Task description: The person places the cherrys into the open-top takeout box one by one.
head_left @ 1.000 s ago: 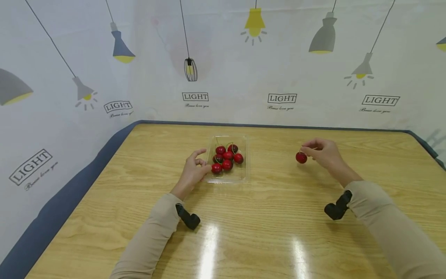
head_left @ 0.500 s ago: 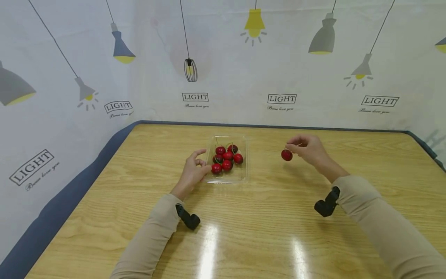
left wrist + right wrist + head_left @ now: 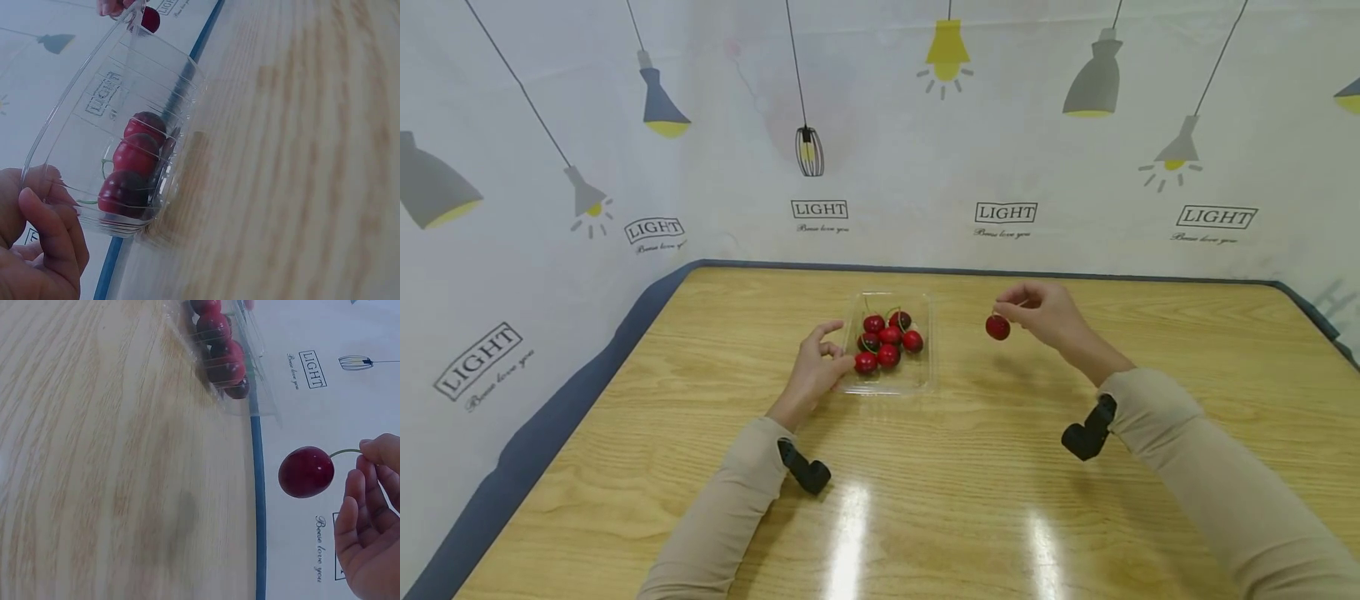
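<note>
A dark red cherry [image 3: 997,327] hangs by its green stem from my right hand [image 3: 1047,315], above the table and to the right of a clear plastic box [image 3: 934,367]. Thumb and fingertips pinch the stem's end in the right wrist view, with the cherry [image 3: 306,472] dangling free. Several cherries [image 3: 889,335] lie together inside the box, some with stems. My left hand [image 3: 812,367] holds the box at its left side; in the left wrist view the thumb and fingers [image 3: 47,228] are at its rim [image 3: 39,140].
The box stands on a wood-grain table [image 3: 955,467] near its far part. Behind the table hangs a pale wall cloth [image 3: 895,158] printed with lamps. Black wrist cameras are strapped on both sleeves, the right one [image 3: 1086,433] lower than the hand.
My right hand has moved left toward the box, carrying the cherry by its stem and rising slightly in the view. The left hand and the box have stayed in place.
</note>
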The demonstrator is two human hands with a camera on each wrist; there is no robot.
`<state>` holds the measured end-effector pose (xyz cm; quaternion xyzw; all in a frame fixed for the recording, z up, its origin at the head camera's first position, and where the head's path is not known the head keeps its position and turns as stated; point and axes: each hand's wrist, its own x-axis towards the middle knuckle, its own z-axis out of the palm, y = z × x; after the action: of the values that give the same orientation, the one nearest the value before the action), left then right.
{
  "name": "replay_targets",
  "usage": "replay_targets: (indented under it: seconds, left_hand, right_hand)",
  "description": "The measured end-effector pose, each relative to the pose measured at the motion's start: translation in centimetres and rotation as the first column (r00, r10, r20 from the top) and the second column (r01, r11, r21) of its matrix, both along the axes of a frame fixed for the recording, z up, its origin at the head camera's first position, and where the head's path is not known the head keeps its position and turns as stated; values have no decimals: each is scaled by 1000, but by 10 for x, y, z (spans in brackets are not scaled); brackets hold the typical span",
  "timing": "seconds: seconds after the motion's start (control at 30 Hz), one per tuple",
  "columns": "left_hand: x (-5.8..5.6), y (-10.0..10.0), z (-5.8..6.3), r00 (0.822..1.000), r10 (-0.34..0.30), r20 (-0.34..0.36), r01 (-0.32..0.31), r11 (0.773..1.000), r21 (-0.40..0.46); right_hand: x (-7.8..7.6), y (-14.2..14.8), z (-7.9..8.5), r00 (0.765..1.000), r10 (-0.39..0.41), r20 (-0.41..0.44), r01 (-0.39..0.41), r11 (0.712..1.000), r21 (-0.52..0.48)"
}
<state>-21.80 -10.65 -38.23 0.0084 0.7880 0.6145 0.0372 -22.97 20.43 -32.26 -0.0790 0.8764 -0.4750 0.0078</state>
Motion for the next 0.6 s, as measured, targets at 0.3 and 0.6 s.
replay_targets:
  seconds: [0.3, 0.6]
  left_hand:
    - [1, -1, 2, 1000, -1, 19, 1, 1000, 2]
    - [16, 4, 27, 999, -21, 32, 21, 1000, 0]
  right_hand:
    - [1, -15, 10, 998, 51, -39, -52, 999, -18]
    - [-1, -26, 19, 994, 90, -65, -88, 996, 34]
